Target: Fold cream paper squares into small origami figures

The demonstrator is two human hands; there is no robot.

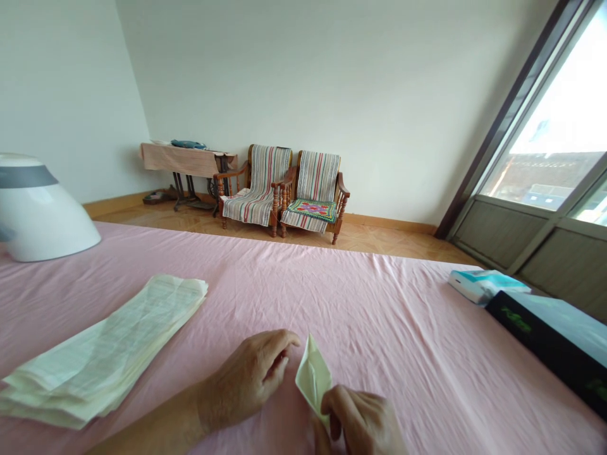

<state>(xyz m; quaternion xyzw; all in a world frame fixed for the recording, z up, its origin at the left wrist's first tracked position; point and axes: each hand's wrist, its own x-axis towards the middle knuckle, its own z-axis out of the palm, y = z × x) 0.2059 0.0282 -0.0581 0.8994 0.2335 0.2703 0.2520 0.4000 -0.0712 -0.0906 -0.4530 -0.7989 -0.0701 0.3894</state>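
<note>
A small folded piece of pale yellow-green paper [313, 374], pointed at its far end, stands out above the pink cloth. My right hand [363, 420] pinches its near end, and part of that end is hidden behind the fingers. Just left of the paper is my left hand [256, 373], its fingers curled in and nothing visible in them; it does not touch the paper. Farther left lies a stack of long pale green-yellow paper sheets [109, 347], slightly fanned at the near end.
Pink cloth [265, 278] with wrinkles covers the table. A white, grey-banded object [52, 215] stands at the left edge. At the right lie a blue-and-white packet [488, 284] and a black box [545, 341]. Beyond are two wooden chairs [315, 180] and a cloth-covered stand [190, 159].
</note>
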